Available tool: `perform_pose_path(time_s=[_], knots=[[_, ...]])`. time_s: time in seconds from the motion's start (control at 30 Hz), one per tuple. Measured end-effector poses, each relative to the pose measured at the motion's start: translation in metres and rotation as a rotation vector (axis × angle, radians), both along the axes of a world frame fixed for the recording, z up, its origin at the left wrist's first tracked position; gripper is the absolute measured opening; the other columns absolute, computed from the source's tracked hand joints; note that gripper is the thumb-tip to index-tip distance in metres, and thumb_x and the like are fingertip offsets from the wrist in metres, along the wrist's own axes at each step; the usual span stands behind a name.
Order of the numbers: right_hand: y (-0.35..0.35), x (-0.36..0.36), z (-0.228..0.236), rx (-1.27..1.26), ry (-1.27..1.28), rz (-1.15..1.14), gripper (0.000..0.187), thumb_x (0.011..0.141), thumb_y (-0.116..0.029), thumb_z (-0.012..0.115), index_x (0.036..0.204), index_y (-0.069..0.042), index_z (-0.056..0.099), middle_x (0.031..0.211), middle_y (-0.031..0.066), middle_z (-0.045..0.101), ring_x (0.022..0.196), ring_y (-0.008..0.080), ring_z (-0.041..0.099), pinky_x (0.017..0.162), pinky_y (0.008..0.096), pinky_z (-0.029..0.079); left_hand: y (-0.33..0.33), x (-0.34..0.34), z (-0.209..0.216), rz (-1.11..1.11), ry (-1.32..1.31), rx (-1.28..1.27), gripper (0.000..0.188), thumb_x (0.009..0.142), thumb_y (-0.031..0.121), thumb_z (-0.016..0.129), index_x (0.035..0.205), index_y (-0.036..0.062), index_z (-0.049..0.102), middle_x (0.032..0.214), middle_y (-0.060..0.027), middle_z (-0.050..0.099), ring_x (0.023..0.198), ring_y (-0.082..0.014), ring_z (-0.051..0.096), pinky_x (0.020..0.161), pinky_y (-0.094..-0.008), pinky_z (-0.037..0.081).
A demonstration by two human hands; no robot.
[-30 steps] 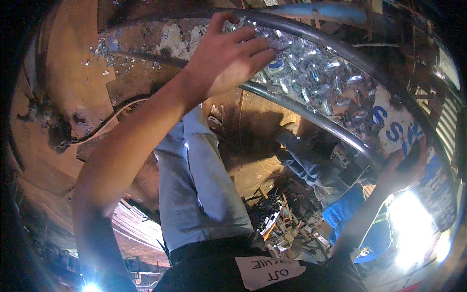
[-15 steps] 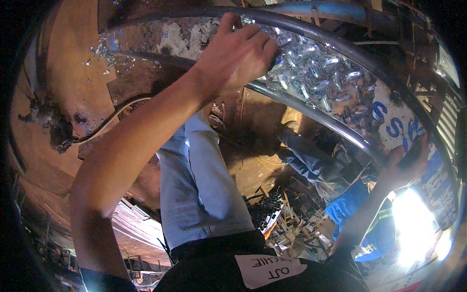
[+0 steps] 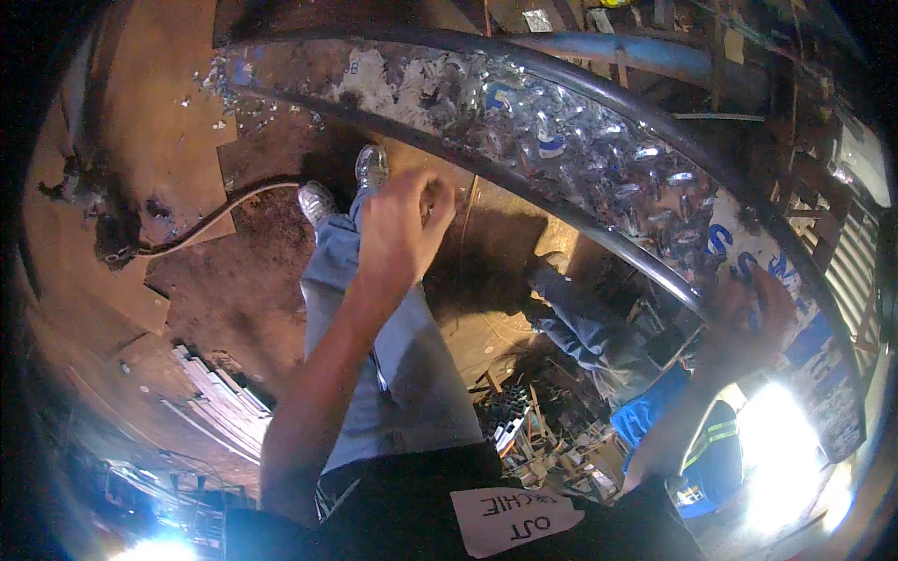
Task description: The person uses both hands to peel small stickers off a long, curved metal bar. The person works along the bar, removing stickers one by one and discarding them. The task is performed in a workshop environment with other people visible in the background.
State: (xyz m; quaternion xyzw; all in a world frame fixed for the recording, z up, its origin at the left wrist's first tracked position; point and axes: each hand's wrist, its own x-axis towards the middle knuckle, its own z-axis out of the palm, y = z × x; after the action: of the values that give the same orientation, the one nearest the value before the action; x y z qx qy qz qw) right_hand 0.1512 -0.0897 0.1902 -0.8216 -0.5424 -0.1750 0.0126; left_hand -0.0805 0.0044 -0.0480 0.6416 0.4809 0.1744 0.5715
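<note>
A brown floor (image 3: 238, 299) extends below the long, narrow table (image 3: 662, 277), which serves as the reference for all positions; its near and far sides are bordered by dark, rounded rims, and its surface carries a worn, pale sheet (image 3: 369, 84) with blue printing. The wearer's grey-blue trousers (image 3: 398, 411) are on the near side of the table, below its near rim. A blue pipe (image 3: 645, 53) runs beyond the far rim. Dark-blue trouser legs (image 3: 589, 341) of another person are located on the near side, below the right-hand portion of the table; blue cloth (image 3: 716, 458) with yellow-green stripes is nearer the wearer. A heap of scrap pieces (image 3: 566, 449) lies on the near side, well apart from the table. The left hand (image 3: 402, 224) is raised on the near side of the table, clear of the rim, with fingers curled toward the thumb; whether it holds a small item cannot be determined. The right hand (image 3: 756, 304) is at the right-hand portion of the table, over the printed sheet and beside the near rim; it is dim and blurred, so its grip cannot be determined. Two silvery shoes (image 3: 371, 166) are below the near rim. Shiny pieces (image 3: 608, 164) lie scattered on the table, from its middle toward its right end. Small bright flakes (image 3: 221, 86) lie at its left end.
</note>
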Motion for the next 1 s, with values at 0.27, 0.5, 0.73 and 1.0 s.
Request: perform_pose_path(time_s=[0.27,0.5,0.73,1.0], knots=[[0.101,-0.055,-0.128,-0.453,0.329,0.265,0.017,0.08,-0.008,0.069,0.096,-0.004,0.066,0.094,0.0143,0.064,0.088,0.0331,0.063,0.078,0.0405,0.052,-0.062,-0.081,-0.013,-0.064,0.074,-0.323,0.013,0.087,0.014,0.064,0.092,0.003,0.065,0.087,-0.0167,0.067,0.076,-0.0326,0.066,0.07,-0.0401,0.051],[0.112,-0.076,-0.138,-0.57,0.067,0.172,0.01,0.081,-0.007,0.06,0.087,-0.001,0.063,0.088,0.02,0.063,0.084,0.0373,0.063,0.076,0.0455,0.052,-0.093,-0.192,-0.086,-0.002,0.194,-0.358,0.017,0.089,0.017,0.061,0.099,0.0038,0.065,0.095,-0.0182,0.067,0.085,-0.036,0.065,0.076,-0.043,0.05],[0.116,-0.087,-0.146,-0.733,-0.109,-0.011,0.013,0.082,-0.008,0.056,0.087,0.0,0.064,0.089,0.0215,0.064,0.088,0.0365,0.066,0.073,0.0458,0.055,-0.108,-0.26,-0.116,-0.026,0.286,-0.447,0.021,0.088,0.018,0.062,0.101,0.0028,0.064,0.094,-0.021,0.066,0.086,-0.0388,0.064,0.076,-0.0445,0.049],[0.122,-0.094,-0.155,-0.862,-0.295,-0.096,0.017,0.085,-0.012,0.054,0.093,-0.002,0.066,0.097,0.0187,0.066,0.089,0.0354,0.067,0.075,0.0455,0.057,-0.111,-0.277,-0.118,0.022,0.207,-0.447,0.02,0.088,0.017,0.06,0.1,0.0023,0.064,0.092,-0.0213,0.066,0.083,-0.0394,0.063,0.072,-0.0454,0.049]])
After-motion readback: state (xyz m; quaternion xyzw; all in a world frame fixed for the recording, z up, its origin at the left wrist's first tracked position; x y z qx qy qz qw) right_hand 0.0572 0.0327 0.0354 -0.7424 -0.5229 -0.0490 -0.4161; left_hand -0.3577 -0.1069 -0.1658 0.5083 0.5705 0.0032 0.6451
